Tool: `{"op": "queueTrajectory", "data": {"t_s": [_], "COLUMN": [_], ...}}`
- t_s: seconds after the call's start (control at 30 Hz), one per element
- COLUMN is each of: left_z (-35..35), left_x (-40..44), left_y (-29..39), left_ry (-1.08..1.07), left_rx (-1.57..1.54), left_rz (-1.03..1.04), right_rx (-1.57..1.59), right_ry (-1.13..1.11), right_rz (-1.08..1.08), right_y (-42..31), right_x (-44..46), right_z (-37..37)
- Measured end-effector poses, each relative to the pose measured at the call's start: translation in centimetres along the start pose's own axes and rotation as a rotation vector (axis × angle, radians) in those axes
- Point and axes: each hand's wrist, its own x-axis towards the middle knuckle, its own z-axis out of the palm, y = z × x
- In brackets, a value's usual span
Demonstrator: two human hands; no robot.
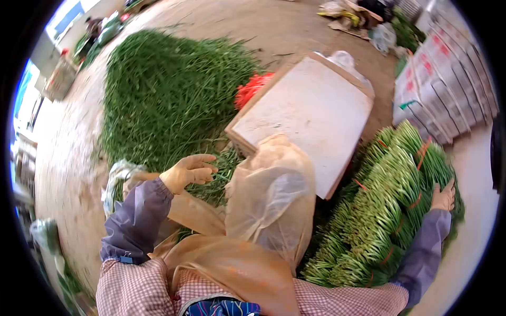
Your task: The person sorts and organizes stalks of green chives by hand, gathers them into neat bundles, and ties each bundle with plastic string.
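My left hand [191, 173], in a pale glove, hangs over the near edge of a large heap of loose green stalks [168, 95], fingers apart and holding nothing. Far to the right, my right hand [444, 197], also gloved, rests on the outer side of a stack of bundled green stalks [369, 205] bound with red bands. Its fingers are spread against the leaves. Between my arms, a beige plastic sheet [271, 195] covers my lap and rises against a white-topped board [311, 116]. Red bands [252, 89] lie in a pile by the board's left corner.
White packages [443, 84] tied with straps are stacked at the right, beside the wall. Bags and scraps [350, 18] lie at the back right. At the far left are a box [60, 79] and a person [94, 26] near more greens.
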Motion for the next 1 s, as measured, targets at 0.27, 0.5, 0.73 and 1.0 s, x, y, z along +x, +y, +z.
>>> {"op": "queueTrajectory", "data": {"t_s": [0.27, 0.5, 0.73, 1.0], "left_z": [-3.6, -9.4, -15.8, -18.3], "left_x": [-6.3, -13.9, -19.0, -17.9], "left_y": [-3.5, -3.5, -11.6, -19.5], "left_ry": [0.068, 0.276, 0.983, 1.034], "left_rx": [-0.069, 0.099, -0.252, -0.493], "left_rz": [0.14, 0.066, 0.194, 0.14], "right_rx": [1.199, 0.899, -0.298, 0.4], "right_ry": [-0.524, -0.579, -0.065, -0.4], "right_rz": [-0.903, -1.453, -1.684, -1.481], "right_y": [-25.9, -51.6, -66.3, -66.0], "right_x": [-14.0, -23.1, -27.7, -25.0], "right_z": [-8.7, -8.7, -5.9, -4.4]}}
